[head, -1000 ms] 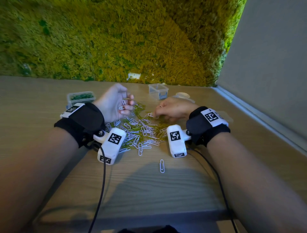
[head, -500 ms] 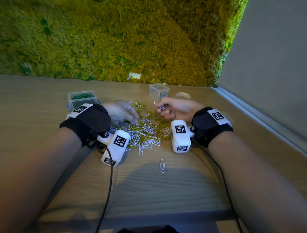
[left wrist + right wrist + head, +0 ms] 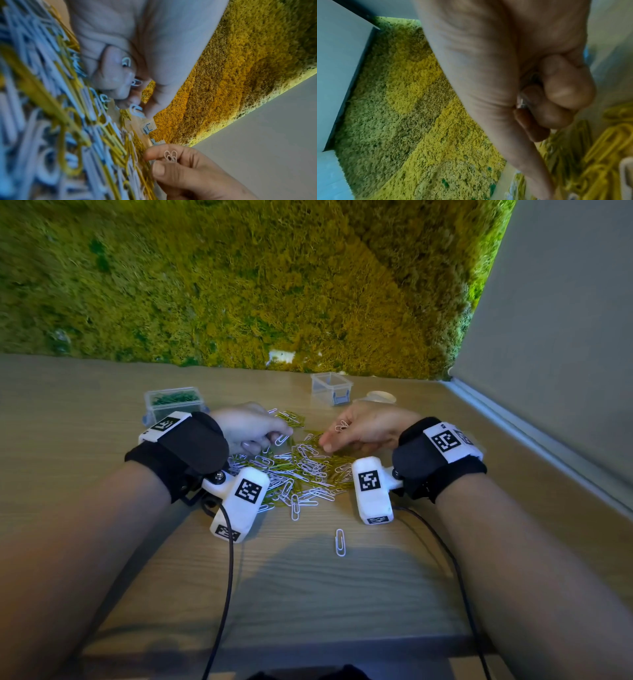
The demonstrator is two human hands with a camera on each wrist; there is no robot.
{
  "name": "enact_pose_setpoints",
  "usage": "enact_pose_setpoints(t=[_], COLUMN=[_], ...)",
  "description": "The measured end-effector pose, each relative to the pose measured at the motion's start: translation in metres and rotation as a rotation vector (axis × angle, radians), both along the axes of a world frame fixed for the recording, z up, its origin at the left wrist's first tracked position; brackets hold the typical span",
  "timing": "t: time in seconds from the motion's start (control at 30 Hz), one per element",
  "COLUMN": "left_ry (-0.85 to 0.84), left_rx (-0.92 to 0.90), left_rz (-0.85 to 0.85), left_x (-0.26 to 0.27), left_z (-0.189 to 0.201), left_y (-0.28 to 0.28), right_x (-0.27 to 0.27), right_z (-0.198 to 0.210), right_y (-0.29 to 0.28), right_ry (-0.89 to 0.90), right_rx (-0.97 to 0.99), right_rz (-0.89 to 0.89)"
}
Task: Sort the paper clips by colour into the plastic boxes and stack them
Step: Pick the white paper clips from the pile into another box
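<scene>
While both hands work the paper clip pile [image 3: 301,470] mid-table, the left hand [image 3: 251,428] and right hand [image 3: 363,429] each pinch white clips [image 3: 341,426]; boxes [image 3: 331,387] sit behind, bare wood table [image 3: 342,594] up front.

One head view and two wrist views

The table [image 3: 308,594] is seen from above, facing the moss wall [image 3: 239,285]; the clip pile [image 3: 301,470] is shared, seen very close from each wrist.

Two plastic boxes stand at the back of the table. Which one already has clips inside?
The left box, behind the left hand: it holds green clips. The right box, nearer the mossy wall, looks empty.
</scene>
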State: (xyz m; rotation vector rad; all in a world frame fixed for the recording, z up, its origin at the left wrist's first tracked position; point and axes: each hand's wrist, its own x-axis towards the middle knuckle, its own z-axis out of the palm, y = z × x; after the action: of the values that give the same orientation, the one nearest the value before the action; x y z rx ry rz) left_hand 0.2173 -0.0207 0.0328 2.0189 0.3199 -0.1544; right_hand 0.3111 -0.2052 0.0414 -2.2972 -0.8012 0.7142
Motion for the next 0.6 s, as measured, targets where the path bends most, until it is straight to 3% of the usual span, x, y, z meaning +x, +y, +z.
enact_pose_setpoints(t=[0.3,0.43,0.5,0.6], left_ry=[0.056,0.098,0.108,0.141], left_rx=[-0.696,-0.924,-1.027,-1.109], left_rz=[0.072,0.121,0.189,0.18], left_x=[0.001,0.001,0.001,0.0], left_z=[0.001,0.004,0.005,0.006], left_y=[-0.009,-0.014,-0.013,-0.016], right_x=[-0.009,-0.012,-0.01,-0.011], right_z=[-0.001,0.004,0.008,0.013], right_y=[0.008,0.004,0.001,0.0], right_ry=[-0.268,-0.266,-0.172,0.043], right_rx=[-0.181,-0.2,-0.063,0.349], right_rz=[0.069,0.107,0.074,0.029])
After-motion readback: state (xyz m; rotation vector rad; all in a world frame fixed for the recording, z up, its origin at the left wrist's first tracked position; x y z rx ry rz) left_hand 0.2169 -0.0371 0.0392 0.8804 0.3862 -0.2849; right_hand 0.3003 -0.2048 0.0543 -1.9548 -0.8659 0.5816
